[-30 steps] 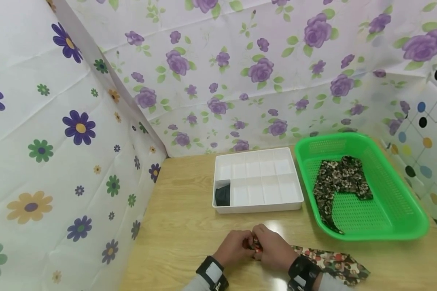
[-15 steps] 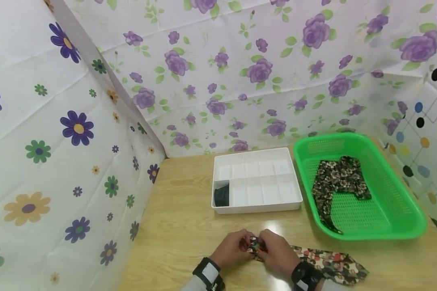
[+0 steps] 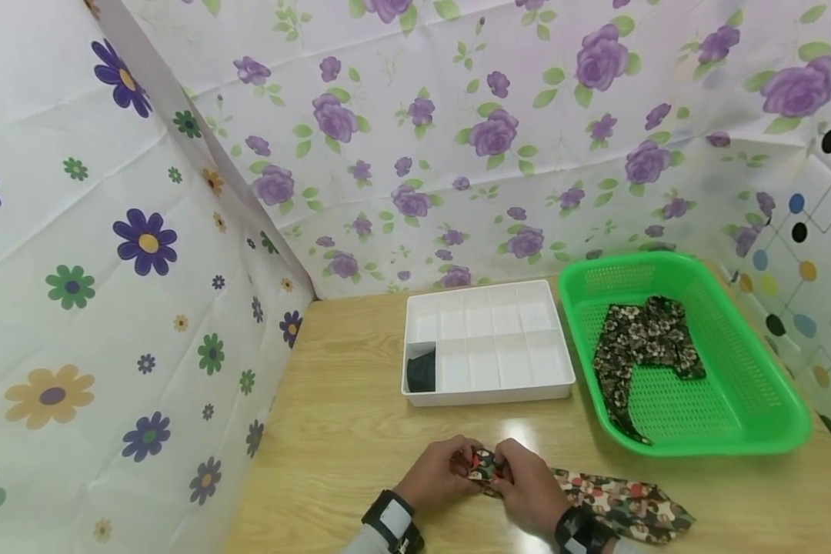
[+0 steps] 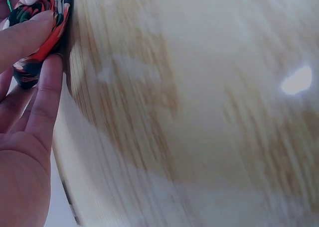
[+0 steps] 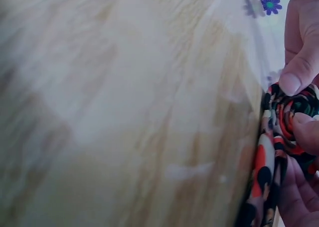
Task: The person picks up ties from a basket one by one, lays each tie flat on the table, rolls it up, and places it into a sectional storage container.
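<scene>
A necktie with a red, green, cream and black print lies on the wooden table, its wide pointed end stretching to the right. The other end is wound into a coil, and the right wrist view shows the coil's spiral layers. My left hand pinches the left side of this coil between thumb and fingers. On its right side, my right hand grips the coil and covers part of the strip leading away. In the left wrist view, thumb and fingers surround the folded layers.
Beyond the hands stands a white divided box, with a dark rolled cloth in its front left compartment. A green basket at the right contains a dark floral necktie. Patterned sheets enclose the table's back and sides.
My right hand has shifted slightly right, away from the left, exposing more of the coil between them. The necktie's pointed end has slid a little to the left.
</scene>
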Demonstrator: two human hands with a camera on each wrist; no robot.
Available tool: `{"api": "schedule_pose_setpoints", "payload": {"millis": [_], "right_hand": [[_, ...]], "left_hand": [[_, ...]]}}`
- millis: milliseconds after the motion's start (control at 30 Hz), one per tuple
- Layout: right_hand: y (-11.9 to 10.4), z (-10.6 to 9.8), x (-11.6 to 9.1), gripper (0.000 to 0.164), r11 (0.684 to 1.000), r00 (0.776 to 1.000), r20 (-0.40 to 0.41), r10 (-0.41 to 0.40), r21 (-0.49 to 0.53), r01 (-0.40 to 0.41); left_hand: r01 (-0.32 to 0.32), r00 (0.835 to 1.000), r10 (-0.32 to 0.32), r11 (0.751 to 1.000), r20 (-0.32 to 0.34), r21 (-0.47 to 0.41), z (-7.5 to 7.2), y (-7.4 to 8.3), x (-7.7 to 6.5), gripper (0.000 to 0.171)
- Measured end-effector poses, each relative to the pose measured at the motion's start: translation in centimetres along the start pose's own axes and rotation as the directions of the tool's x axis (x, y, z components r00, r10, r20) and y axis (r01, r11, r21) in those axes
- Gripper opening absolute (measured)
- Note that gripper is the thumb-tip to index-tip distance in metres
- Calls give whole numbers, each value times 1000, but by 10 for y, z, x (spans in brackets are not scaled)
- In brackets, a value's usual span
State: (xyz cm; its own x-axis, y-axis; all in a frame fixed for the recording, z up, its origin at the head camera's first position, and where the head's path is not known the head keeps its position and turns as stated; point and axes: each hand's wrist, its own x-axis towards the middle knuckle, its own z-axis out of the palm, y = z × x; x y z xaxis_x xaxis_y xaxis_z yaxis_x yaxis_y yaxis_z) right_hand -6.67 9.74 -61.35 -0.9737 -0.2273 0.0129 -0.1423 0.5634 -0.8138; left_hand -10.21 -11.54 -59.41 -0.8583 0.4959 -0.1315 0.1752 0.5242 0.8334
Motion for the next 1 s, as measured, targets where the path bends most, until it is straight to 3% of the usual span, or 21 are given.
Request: {"api": "schedule_pose_setpoints", "payload": {"millis": [167,300,433,567,733,867,1000], "right_hand": [[1,0,2,39,998,999,28,-21,68,19],[2,-2,6,38,997,997,65,-30,77,25],[-2,-8,14,38,984,987,87,-134,-102,143],[-19,-14,25,38,919,956,146,-254,-273,286],[-38,-13,33,29,875,934,246,-259,-350,335],[-34,-9,33,21,880,943,224,-247,-356,315],[-23,-5,32,20,909,954,167,-248,-299,289]], "left_hand": [[17,1000,-17,999,-5,-37,-3,-2,0,36],[-1,1000,1,999,-10,41,-6,-2,1,33],[-46,999,46,983,7,177,-10,3,2,32],[-93,996,89,946,27,310,-15,9,5,33],[-92,996,79,913,49,398,-15,16,10,33],[-81,997,74,925,32,372,-13,17,9,34],[-79,997,79,952,13,295,-13,11,7,33]]}}
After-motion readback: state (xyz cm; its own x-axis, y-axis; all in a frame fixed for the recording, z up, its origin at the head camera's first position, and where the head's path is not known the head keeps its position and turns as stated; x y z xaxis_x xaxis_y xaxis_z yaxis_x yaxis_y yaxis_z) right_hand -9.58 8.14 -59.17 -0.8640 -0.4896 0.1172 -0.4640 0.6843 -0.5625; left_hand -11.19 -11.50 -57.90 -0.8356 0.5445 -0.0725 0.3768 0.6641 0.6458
